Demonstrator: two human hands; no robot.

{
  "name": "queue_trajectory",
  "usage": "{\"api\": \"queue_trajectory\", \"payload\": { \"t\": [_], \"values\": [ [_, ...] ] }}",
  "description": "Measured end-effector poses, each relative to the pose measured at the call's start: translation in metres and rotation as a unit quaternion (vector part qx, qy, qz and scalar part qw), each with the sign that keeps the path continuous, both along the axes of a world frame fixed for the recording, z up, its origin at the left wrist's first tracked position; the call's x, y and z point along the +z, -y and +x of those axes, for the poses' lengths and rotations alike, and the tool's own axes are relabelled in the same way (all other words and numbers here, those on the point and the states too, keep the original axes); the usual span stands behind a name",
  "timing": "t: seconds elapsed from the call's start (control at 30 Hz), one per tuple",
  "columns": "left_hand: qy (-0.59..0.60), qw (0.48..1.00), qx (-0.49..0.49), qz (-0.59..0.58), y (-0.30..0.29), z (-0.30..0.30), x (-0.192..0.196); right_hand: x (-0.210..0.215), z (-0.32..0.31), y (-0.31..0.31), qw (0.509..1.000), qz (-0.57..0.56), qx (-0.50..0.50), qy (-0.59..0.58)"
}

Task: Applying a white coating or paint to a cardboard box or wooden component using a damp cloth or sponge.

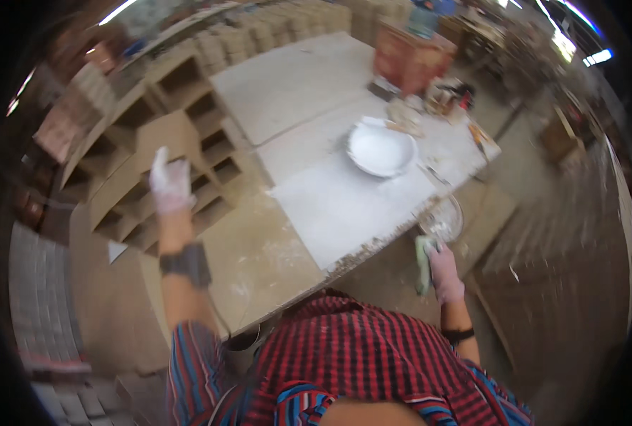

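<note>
A bowl (381, 149) is sitting on the counter (316, 206); compartment shelving (161, 153) is standing left of it, a crate (409, 60) behind.

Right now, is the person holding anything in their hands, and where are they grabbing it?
The right hand grips a pale green sponge-like pad along its side, near the top. The left hand is raised with nothing in it.

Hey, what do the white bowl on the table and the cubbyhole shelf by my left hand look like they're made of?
White bowl: probably glazed ceramic or plaster; smooth, even white, though blurred. Cubbyhole shelf: likely unfinished wood or board; matte tan, flat panels.
</note>
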State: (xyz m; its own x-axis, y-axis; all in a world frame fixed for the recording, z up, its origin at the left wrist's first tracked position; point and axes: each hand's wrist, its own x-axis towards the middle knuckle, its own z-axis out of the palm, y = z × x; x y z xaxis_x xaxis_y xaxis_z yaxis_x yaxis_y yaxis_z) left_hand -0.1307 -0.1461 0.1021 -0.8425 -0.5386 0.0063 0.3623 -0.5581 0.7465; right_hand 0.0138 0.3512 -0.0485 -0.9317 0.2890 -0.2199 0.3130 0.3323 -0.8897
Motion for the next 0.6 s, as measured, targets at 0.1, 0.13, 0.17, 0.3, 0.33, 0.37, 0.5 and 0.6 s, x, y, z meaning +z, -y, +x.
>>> {"api": "queue_trajectory", "payload": {
  "t": [0.1,0.13,0.17,0.3,0.33,0.37,0.5,0.6],
  "values": [
    [-0.045,0.985,-0.113,-0.122,-0.042,0.033,0.0,0.018,-0.035,-0.001,1.0,0.019,0.007,-0.015],
    [-0.005,0.983,-0.136,-0.123,-0.037,0.045,-0.008,0.031,-0.053,0.005,0.996,0.069,0.037,-0.043],
    [0.001,0.983,-0.145,-0.113,-0.042,0.048,-0.021,0.044,-0.071,0.009,0.988,0.123,0.061,-0.068],
    [0.142,0.953,-0.263,-0.05,-0.075,0.043,-0.09,0.077,-0.145,0.029,0.96,0.231,0.157,-0.034],
    [0.139,0.949,-0.281,-0.019,-0.079,0.04,-0.113,0.084,-0.164,0.037,0.942,0.283,0.18,-0.011],
    [0.145,0.949,-0.281,-0.012,-0.085,0.039,-0.122,0.089,-0.183,0.046,0.92,0.332,0.207,0.01],
    [0.197,0.917,-0.344,0.046,-0.116,0.025,-0.167,0.068,-0.246,0.049,0.899,0.366,0.234,0.064],
    [0.261,0.911,-0.321,0.003,-0.127,0.022,-0.186,0.043,-0.29,0.047,0.883,0.381,0.263,0.076]
  ]
}}
